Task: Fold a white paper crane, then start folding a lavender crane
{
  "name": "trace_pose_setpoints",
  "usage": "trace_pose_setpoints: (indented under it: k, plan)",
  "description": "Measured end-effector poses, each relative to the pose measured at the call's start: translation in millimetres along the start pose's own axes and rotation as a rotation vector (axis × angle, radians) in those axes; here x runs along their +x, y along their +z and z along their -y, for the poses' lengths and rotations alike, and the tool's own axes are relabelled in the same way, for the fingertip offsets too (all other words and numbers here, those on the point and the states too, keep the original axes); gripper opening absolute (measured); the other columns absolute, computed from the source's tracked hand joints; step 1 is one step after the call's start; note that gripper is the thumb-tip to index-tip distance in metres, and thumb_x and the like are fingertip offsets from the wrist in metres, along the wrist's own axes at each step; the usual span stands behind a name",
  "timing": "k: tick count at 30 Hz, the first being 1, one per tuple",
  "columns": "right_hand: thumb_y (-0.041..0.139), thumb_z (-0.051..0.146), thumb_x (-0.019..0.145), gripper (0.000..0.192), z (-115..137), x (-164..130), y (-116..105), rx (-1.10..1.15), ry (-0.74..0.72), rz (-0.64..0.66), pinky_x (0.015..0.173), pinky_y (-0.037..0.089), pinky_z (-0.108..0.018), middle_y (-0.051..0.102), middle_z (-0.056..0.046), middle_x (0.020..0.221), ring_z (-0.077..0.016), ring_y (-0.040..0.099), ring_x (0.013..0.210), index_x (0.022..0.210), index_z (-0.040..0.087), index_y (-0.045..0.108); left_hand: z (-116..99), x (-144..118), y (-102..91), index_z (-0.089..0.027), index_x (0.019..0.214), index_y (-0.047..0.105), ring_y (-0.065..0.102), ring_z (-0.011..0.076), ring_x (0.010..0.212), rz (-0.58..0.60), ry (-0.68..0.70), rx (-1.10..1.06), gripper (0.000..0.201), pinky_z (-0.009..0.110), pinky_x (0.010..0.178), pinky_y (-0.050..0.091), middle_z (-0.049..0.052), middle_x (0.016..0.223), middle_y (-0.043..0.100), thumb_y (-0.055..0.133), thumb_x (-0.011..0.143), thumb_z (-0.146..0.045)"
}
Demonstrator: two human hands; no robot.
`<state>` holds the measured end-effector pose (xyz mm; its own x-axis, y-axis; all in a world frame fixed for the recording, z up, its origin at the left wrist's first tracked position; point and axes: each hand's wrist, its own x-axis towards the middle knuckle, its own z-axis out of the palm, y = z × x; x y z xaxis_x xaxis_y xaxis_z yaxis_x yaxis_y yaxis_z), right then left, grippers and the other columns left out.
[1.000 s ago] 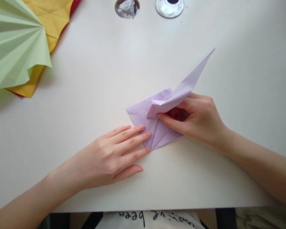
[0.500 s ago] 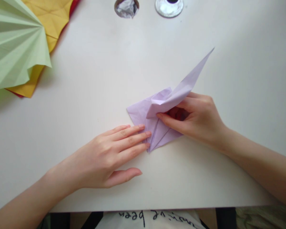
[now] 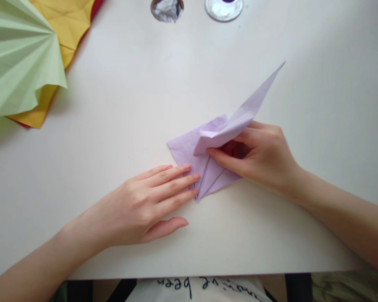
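Although a full second separates the oldest view from this one, shows almost no change: keeps the lilac paper (image 3: 189, 147) at the middle of the white table (image 3: 145, 84), just toward 4 o'clock, with only the tip of its raised flap up at 2 o'clock nudged a trace higher. Leaves the left hand (image 3: 145, 205) flat as before, fingers stretched out and together, tips pressing the paper's 7 o'clock edge down, gripping nothing; draws the thumb in a touch closer to the fingers than half a second ago. Keeps the right hand (image 3: 264, 157) closed on the flap, thumb below and fingers behind, pinching the fold where it lifts off the sheet. Suggests a pause with the crease held, not a fold in motion. Finds no brand or label anywhere: none on the green pleated fan (image 3: 19, 54) at 10 o'clock, the yellow sheet (image 3: 69, 25) under it, the crumpled foil (image 3: 166, 8) or the metal ring (image 3: 223, 8) at 12 o'clock. Reads only black handwriting on the white shirt (image 3: 204, 285) at 6 o'clock, upside down and cut off, roughly "ve been".
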<state>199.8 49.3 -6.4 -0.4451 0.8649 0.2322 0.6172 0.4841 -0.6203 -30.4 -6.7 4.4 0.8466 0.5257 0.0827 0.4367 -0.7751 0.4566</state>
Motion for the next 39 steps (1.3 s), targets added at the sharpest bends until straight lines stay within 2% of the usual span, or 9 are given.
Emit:
trace_pose_setpoints:
  k: [26, 32, 39]
  plan:
    - [0.065, 0.012, 0.067, 0.011, -1.0, -0.2, 0.4, 0.007, -0.011, 0.012, 0.046, 0.041, -0.022, 0.056, 0.002, 0.062, -0.0096, 0.053, 0.051, 0.063, 0.019, 0.058, -0.5, 0.5, 1.1, -0.013, 0.117, 0.056, 0.038, 0.0235, 0.129, -0.004, -0.012, -0.001, 0.035, 0.039, 0.106, 0.037, 0.006, 0.134, 0.048, 0.052, 0.085, -0.027]
    - [0.065, 0.012, 0.068, 0.009, -1.5, -0.2, 0.9, 0.000, -0.019, 0.010, 0.045, 0.041, -0.022, 0.056, 0.002, 0.062, -0.0089, 0.052, 0.049, 0.066, 0.019, 0.060, -0.8, 2.4, -0.3, -0.013, 0.125, 0.050, 0.040, 0.0215, 0.127, 0.014, -0.040, 0.044, 0.041, 0.036, 0.106, 0.037, 0.005, 0.134, 0.049, 0.050, 0.087, -0.027]
    - [0.065, 0.012, 0.068, 0.010, -1.3, -0.3, 0.9, 0.002, -0.009, 0.007, 0.045, 0.041, -0.022, 0.055, 0.001, 0.062, -0.0093, 0.052, 0.049, 0.064, 0.019, 0.059, -3.3, 1.2, -1.3, -0.016, 0.123, 0.053, 0.036, 0.0222, 0.130, 0.052, -0.051, 0.029, 0.038, 0.038, 0.107, 0.034, 0.003, 0.138, 0.044, 0.049, 0.087, -0.029]
